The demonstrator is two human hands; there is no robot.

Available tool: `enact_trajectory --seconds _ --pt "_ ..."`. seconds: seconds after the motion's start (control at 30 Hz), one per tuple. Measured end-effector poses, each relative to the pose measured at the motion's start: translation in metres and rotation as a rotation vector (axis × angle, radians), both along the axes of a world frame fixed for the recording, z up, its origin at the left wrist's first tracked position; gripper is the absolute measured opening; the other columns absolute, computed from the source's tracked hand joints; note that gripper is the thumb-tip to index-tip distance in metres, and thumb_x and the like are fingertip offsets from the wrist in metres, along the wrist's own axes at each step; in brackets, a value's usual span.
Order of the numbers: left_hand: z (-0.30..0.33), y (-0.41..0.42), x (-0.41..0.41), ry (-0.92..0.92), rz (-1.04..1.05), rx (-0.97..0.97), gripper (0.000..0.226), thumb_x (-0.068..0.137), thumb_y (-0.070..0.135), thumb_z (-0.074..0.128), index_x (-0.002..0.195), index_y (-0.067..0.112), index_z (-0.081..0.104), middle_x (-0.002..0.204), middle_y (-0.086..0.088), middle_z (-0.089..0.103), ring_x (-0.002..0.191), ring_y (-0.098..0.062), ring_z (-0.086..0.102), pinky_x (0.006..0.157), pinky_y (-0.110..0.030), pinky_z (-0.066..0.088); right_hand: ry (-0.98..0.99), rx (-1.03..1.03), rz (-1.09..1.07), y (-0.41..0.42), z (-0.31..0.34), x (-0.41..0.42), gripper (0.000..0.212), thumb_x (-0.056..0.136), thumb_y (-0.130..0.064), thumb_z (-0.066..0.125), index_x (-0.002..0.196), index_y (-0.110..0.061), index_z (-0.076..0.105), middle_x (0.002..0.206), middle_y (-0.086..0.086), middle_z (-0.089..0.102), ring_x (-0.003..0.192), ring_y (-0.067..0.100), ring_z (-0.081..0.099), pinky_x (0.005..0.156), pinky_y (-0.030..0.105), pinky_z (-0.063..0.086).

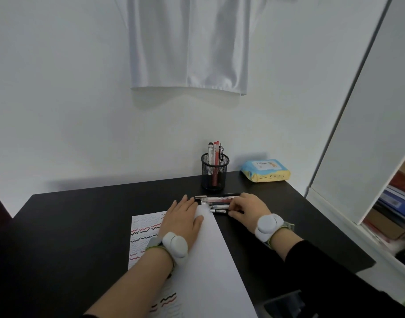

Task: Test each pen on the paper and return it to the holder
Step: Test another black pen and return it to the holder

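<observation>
A white sheet of paper [210, 260] lies on the black desk [82, 226], over a sheet covered with red and black squiggles [144, 235]. My left hand [182, 216] rests flat on the paper with straight fingers. Several pens [216, 201] lie side by side just beyond the paper's far corner. My right hand [245, 208] is at their right ends, its fingers curled onto the nearest pen [219, 211]. Behind them stands a black mesh holder [214, 174] with several pens upright in it.
A blue and yellow pack of wipes [265, 171] sits at the desk's back right. A white cloth [187, 47] hangs on the wall above. Shelves with folders [394, 207] stand to the right. A dark object [286, 304] lies at the near right edge.
</observation>
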State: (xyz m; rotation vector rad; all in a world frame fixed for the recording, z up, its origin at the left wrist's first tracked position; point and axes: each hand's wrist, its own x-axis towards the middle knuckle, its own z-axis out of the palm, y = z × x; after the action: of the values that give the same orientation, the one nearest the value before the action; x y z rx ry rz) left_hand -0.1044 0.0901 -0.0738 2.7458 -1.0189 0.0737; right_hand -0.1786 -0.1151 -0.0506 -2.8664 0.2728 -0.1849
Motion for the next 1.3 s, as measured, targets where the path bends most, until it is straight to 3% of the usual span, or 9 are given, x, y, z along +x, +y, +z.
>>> enact_trajectory --seconds 0.27,0.47,0.53,0.63,0.8,0.9,1.0,1.17,1.3 --pt "0.001 0.005 -0.004 -0.054 -0.009 -0.214 0.042 0.102 0.031 0.033 0.143 0.024 0.041 0.151 0.009 0.037 0.143 -0.008 0.022 0.117 -0.023 0.007 -0.006 -0.052 0.009 0.01 0.002 -0.001 0.019 0.095 -0.031 0.058 0.108 -0.018 0.064 0.115 0.002 0.057 0.108 0.019 0.051 0.094 0.027 0.041" --pt "0.0 0.005 -0.005 -0.111 -0.047 -0.331 0.044 0.1 0.026 0.043 0.143 0.023 0.042 0.148 0.006 0.042 0.137 -0.013 0.035 0.114 -0.025 0.019 -0.034 -0.064 0.037 0.024 0.011 -0.001 0.017 0.097 -0.032 0.053 0.107 -0.02 0.06 0.115 0.0 0.058 0.106 0.018 0.053 0.093 0.029 0.041" --pt "0.001 0.004 -0.006 -0.17 -0.109 -0.296 0.046 0.094 0.024 0.054 0.14 0.02 0.047 0.141 0.003 0.05 0.13 -0.018 0.046 0.112 -0.03 0.027 -0.031 -0.016 0.059 0.03 0.018 0.0 0.017 0.099 -0.031 0.051 0.107 -0.019 0.058 0.114 0.001 0.059 0.103 0.018 0.055 0.092 0.031 0.044" --pt "0.005 0.003 -0.004 -0.24 -0.146 -0.275 0.045 0.084 0.024 0.069 0.128 0.018 0.06 0.12 -0.001 0.065 0.108 -0.023 0.062 0.095 -0.035 0.046 0.02 0.093 0.074 0.038 0.03 -0.001 0.016 0.1 -0.032 0.049 0.109 -0.02 0.053 0.107 -0.001 0.063 0.095 0.017 0.06 0.086 0.032 0.048" --pt "0.025 0.01 0.002 -0.171 -0.073 -0.214 0.033 0.099 0.037 0.044 0.125 0.024 0.059 0.114 0.002 0.06 0.104 -0.017 0.052 0.087 -0.027 0.04 0.018 0.111 0.016 0.037 0.042 0.001 0.03 0.089 -0.053 0.058 0.091 -0.023 0.058 0.083 -0.005 0.064 0.076 0.013 0.059 0.074 0.031 0.051" --pt "0.029 0.019 0.0 -0.093 -0.073 -0.195 0.032 0.099 0.039 0.043 0.123 0.023 0.06 0.108 0.002 0.059 0.098 -0.015 0.052 0.084 -0.025 0.042 -0.019 0.337 -0.08 0.035 0.045 0.0 0.038 0.082 -0.054 0.066 0.081 -0.016 0.063 0.068 -0.002 0.063 0.061 0.009 0.054 0.064 0.025 0.046" --pt "0.026 0.028 -0.002 -0.038 -0.046 -0.239 0.031 0.099 0.038 0.045 0.12 0.022 0.06 0.105 0.003 0.059 0.093 -0.013 0.052 0.081 -0.024 0.043 -0.086 0.743 -0.122 0.036 0.044 0.0 0.026 0.085 -0.036 0.072 0.078 -0.012 0.065 0.062 0.002 0.066 0.046 0.009 0.047 0.053 0.023 0.041" --pt "0.02 0.041 -0.01 0.045 0.008 -0.375 0.031 0.099 0.036 0.044 0.121 0.02 0.061 0.098 0.002 0.058 0.089 -0.015 0.054 0.08 -0.03 0.047 -0.225 1.39 -0.108 0.049 0.04 0.003 0.007 0.088 -0.016 0.069 0.087 -0.009 0.066 0.066 0.008 0.064 0.047 0.013 0.047 0.049 0.022 0.043" --pt "0.02 0.043 -0.016 -0.002 0.041 -0.45 0.036 0.101 0.034 0.04 0.13 0.02 0.055 0.102 0.0 0.058 0.09 -0.015 0.053 0.078 -0.028 0.046 -0.271 1.547 -0.124 0.074 0.037 0.008 0.004 0.091 -0.01 0.064 0.094 -0.006 0.065 0.062 0.005 0.062 0.047 0.012 0.052 0.049 0.021 0.047"
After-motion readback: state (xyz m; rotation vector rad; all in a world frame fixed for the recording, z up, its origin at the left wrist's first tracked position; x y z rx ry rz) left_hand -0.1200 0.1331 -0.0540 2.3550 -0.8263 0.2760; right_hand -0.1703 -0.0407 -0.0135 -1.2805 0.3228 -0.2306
